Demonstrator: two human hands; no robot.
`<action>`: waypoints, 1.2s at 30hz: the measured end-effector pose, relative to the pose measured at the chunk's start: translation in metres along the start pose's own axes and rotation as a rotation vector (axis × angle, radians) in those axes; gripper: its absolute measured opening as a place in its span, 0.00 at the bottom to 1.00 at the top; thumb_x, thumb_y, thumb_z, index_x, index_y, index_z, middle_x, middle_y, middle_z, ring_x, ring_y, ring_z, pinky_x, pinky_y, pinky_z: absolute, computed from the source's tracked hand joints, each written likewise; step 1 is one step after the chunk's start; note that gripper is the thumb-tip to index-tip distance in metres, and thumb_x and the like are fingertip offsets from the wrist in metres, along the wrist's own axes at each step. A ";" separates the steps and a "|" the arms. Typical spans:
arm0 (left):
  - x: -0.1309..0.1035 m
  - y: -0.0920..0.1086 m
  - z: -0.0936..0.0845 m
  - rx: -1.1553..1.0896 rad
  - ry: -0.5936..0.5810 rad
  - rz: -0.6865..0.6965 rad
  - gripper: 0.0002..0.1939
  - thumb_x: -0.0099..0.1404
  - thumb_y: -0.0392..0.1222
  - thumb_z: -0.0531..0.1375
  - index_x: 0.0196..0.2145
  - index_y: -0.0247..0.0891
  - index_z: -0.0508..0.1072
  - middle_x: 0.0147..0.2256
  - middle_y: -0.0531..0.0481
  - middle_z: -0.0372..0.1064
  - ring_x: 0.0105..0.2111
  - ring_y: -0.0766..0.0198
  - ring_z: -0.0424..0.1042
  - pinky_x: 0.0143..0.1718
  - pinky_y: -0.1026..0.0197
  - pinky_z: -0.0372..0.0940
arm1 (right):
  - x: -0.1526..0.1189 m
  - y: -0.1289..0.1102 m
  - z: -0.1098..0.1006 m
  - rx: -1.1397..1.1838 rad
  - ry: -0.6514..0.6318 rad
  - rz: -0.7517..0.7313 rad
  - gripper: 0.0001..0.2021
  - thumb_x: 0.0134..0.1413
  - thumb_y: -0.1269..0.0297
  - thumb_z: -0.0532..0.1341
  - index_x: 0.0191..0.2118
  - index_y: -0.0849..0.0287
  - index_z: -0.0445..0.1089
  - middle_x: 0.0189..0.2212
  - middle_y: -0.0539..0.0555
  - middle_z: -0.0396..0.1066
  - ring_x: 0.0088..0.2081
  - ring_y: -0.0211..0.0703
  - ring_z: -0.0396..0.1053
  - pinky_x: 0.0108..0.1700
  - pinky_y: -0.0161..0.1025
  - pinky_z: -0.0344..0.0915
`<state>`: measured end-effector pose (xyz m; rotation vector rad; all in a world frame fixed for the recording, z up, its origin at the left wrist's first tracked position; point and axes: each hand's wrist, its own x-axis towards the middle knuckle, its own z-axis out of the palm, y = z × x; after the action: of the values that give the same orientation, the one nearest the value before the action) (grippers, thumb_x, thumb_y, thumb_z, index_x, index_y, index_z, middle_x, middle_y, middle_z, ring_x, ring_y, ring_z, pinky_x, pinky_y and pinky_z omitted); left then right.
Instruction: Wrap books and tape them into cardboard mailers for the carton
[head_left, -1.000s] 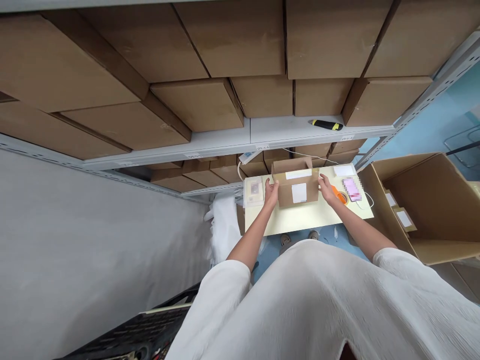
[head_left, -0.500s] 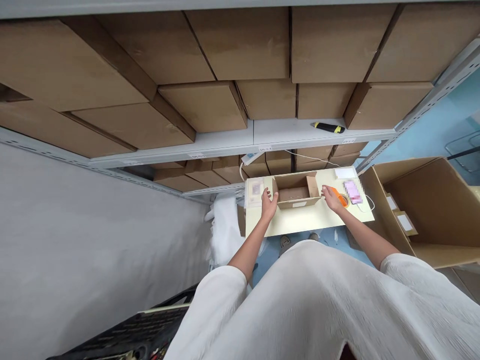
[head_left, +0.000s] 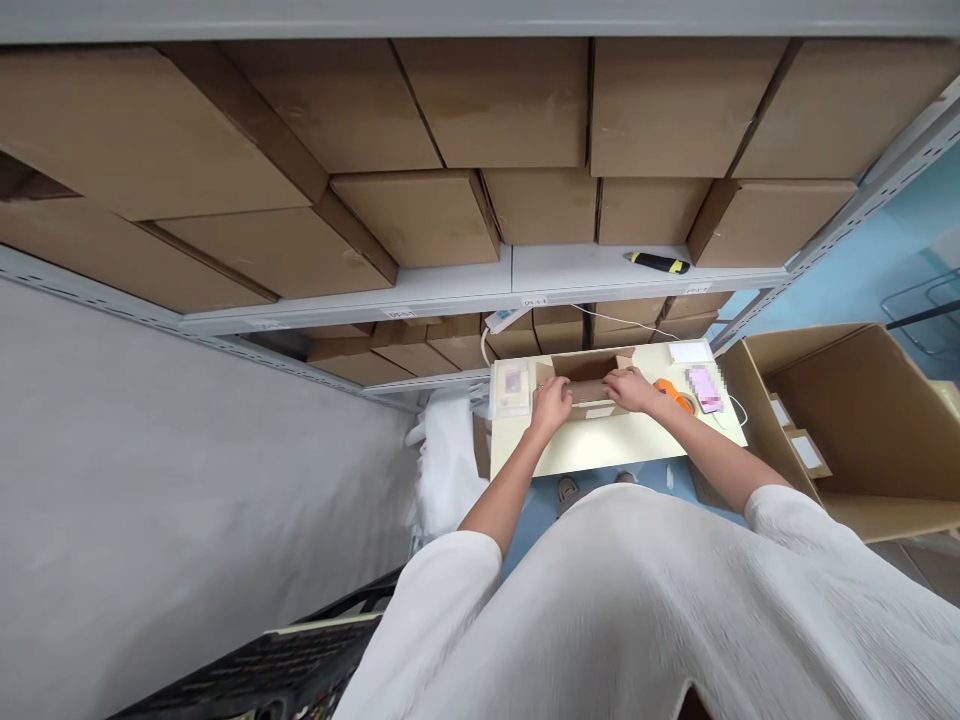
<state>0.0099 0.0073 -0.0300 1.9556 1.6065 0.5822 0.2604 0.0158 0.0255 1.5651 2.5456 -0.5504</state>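
Observation:
An open cardboard box (head_left: pixel 585 410) with a white label on its near side sits on the pale yellow table (head_left: pixel 600 445). My left hand (head_left: pixel 551 405) is closed over the left end of the box's near flap, fingers curled. At the flap's right end, my right hand (head_left: pixel 631 389) grips it in the same way. Between the two hands the brown flap (head_left: pixel 587 391) shows, tilted over the opening. The fingertips inside are partly hidden. Just right of my right hand lies an orange tape dispenser (head_left: pixel 673 396).
A phone (head_left: pixel 703 388) and a white card (head_left: pixel 690 351) lie at the table's right; a clear packet (head_left: pixel 514 387) at its left. A black-and-yellow utility knife (head_left: pixel 658 262) rests on the shelf of cartons (head_left: pixel 536 205). A large open carton (head_left: pixel 862 420) stands right; white wrapping (head_left: pixel 448 460) left.
Both hands have moved from the box's two ends in onto its near flap. They are closer together, fingers now curled over the cardboard. The flap is tilted inward.

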 end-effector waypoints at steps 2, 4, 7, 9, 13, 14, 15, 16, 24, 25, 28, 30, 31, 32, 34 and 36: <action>-0.006 -0.012 0.002 0.006 -0.047 -0.028 0.16 0.74 0.39 0.61 0.57 0.41 0.79 0.58 0.39 0.78 0.62 0.41 0.74 0.66 0.39 0.69 | -0.013 0.004 -0.004 -0.095 0.022 0.038 0.19 0.79 0.63 0.52 0.58 0.63 0.78 0.58 0.69 0.78 0.61 0.62 0.73 0.68 0.57 0.59; -0.013 -0.024 0.004 0.001 -0.094 -0.034 0.18 0.72 0.41 0.63 0.58 0.41 0.79 0.60 0.38 0.76 0.65 0.40 0.72 0.68 0.38 0.68 | -0.026 0.013 -0.005 -0.173 0.022 0.093 0.19 0.78 0.63 0.52 0.58 0.65 0.78 0.57 0.72 0.77 0.61 0.65 0.72 0.67 0.58 0.59; -0.022 -0.039 0.010 -0.004 -0.136 -0.004 0.22 0.68 0.43 0.67 0.59 0.41 0.79 0.66 0.38 0.71 0.70 0.39 0.66 0.72 0.39 0.65 | -0.038 0.028 -0.004 -0.213 -0.055 0.161 0.19 0.76 0.62 0.55 0.60 0.66 0.77 0.58 0.74 0.76 0.62 0.67 0.72 0.66 0.57 0.62; -0.027 -0.046 0.015 -0.006 -0.136 0.036 0.27 0.64 0.42 0.70 0.60 0.41 0.78 0.69 0.38 0.66 0.72 0.39 0.63 0.74 0.39 0.63 | -0.040 0.036 0.000 -0.195 -0.115 0.175 0.24 0.74 0.56 0.60 0.67 0.64 0.73 0.65 0.74 0.72 0.65 0.69 0.70 0.66 0.56 0.64; -0.033 -0.054 0.023 -0.007 -0.121 0.093 0.31 0.62 0.41 0.72 0.63 0.42 0.76 0.71 0.36 0.62 0.74 0.37 0.61 0.75 0.37 0.61 | -0.031 0.047 0.013 -0.142 -0.159 0.188 0.56 0.60 0.41 0.72 0.84 0.54 0.48 0.84 0.68 0.39 0.74 0.75 0.59 0.70 0.59 0.64; -0.034 -0.054 0.024 -0.008 -0.119 0.096 0.31 0.62 0.41 0.72 0.63 0.42 0.76 0.71 0.36 0.61 0.74 0.37 0.61 0.75 0.36 0.61 | -0.027 0.048 0.016 -0.136 -0.168 0.194 0.62 0.56 0.39 0.74 0.86 0.51 0.41 0.85 0.66 0.30 0.75 0.76 0.57 0.70 0.60 0.64; -0.035 -0.055 0.025 -0.010 -0.118 0.096 0.31 0.63 0.41 0.72 0.63 0.42 0.75 0.71 0.36 0.61 0.74 0.37 0.61 0.75 0.35 0.61 | -0.022 0.050 0.019 -0.133 -0.179 0.202 0.67 0.53 0.38 0.75 0.86 0.49 0.35 0.85 0.64 0.23 0.76 0.78 0.56 0.70 0.61 0.65; -0.035 -0.055 0.025 -0.013 -0.117 0.095 0.31 0.63 0.41 0.72 0.63 0.42 0.75 0.72 0.36 0.60 0.74 0.36 0.61 0.75 0.35 0.61 | -0.016 0.052 0.022 -0.131 -0.190 0.208 0.71 0.50 0.37 0.76 0.86 0.47 0.31 0.85 0.63 0.18 0.76 0.79 0.55 0.70 0.63 0.65; -0.036 -0.055 0.025 -0.126 -0.113 0.078 0.32 0.62 0.38 0.74 0.62 0.43 0.76 0.71 0.37 0.62 0.75 0.39 0.61 0.75 0.36 0.60 | 0.029 0.066 0.033 -0.162 -0.258 0.262 0.83 0.35 0.30 0.80 0.86 0.47 0.27 0.84 0.67 0.13 0.76 0.87 0.50 0.72 0.73 0.58; -0.037 -0.056 0.026 -0.164 -0.098 0.064 0.31 0.62 0.38 0.73 0.63 0.44 0.76 0.71 0.37 0.63 0.74 0.41 0.62 0.75 0.38 0.60 | 0.033 0.067 0.034 -0.172 -0.272 0.266 0.83 0.35 0.29 0.80 0.86 0.47 0.28 0.84 0.68 0.14 0.76 0.87 0.50 0.72 0.73 0.58; -0.036 -0.064 0.026 -0.309 -0.003 -0.024 0.27 0.69 0.38 0.67 0.64 0.43 0.75 0.66 0.38 0.69 0.69 0.47 0.69 0.73 0.43 0.65 | 0.039 0.069 0.036 -0.201 -0.284 0.262 0.83 0.35 0.27 0.79 0.86 0.50 0.29 0.84 0.68 0.14 0.76 0.87 0.51 0.72 0.73 0.56; -0.030 -0.076 0.022 -0.401 0.087 -0.137 0.21 0.73 0.38 0.62 0.63 0.42 0.75 0.62 0.38 0.74 0.64 0.52 0.75 0.67 0.47 0.70 | 0.039 0.070 0.036 -0.208 -0.284 0.256 0.82 0.36 0.27 0.78 0.86 0.49 0.29 0.84 0.67 0.14 0.75 0.87 0.52 0.72 0.73 0.56; -0.026 -0.084 0.018 -0.434 0.129 -0.212 0.19 0.75 0.38 0.59 0.62 0.42 0.75 0.60 0.38 0.75 0.61 0.53 0.77 0.64 0.48 0.72 | 0.038 0.070 0.035 -0.208 -0.284 0.256 0.81 0.37 0.27 0.78 0.86 0.49 0.29 0.84 0.66 0.14 0.75 0.87 0.53 0.72 0.73 0.57; -0.021 -0.094 0.014 -0.458 0.163 -0.283 0.19 0.76 0.38 0.58 0.61 0.42 0.75 0.60 0.39 0.76 0.59 0.54 0.78 0.63 0.50 0.73 | 0.037 0.070 0.034 -0.208 -0.284 0.258 0.81 0.37 0.28 0.78 0.86 0.48 0.29 0.84 0.66 0.15 0.74 0.87 0.53 0.72 0.73 0.57; -0.011 -0.115 0.003 -0.459 0.196 -0.398 0.18 0.76 0.38 0.55 0.60 0.42 0.75 0.59 0.39 0.77 0.58 0.55 0.79 0.63 0.51 0.72 | 0.034 0.069 0.031 -0.209 -0.285 0.267 0.81 0.37 0.30 0.79 0.86 0.48 0.29 0.85 0.65 0.16 0.74 0.87 0.53 0.72 0.72 0.58; -0.001 -0.137 -0.006 -0.395 0.197 -0.509 0.19 0.75 0.36 0.56 0.60 0.42 0.75 0.59 0.39 0.78 0.59 0.55 0.78 0.65 0.51 0.70 | 0.033 0.067 0.029 -0.215 -0.292 0.279 0.81 0.37 0.32 0.80 0.86 0.48 0.28 0.85 0.66 0.18 0.74 0.87 0.53 0.72 0.72 0.57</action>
<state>-0.0969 0.0272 -0.1140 1.1757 1.8484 0.8188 0.3012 0.0603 -0.0266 1.5917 2.0567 -0.4198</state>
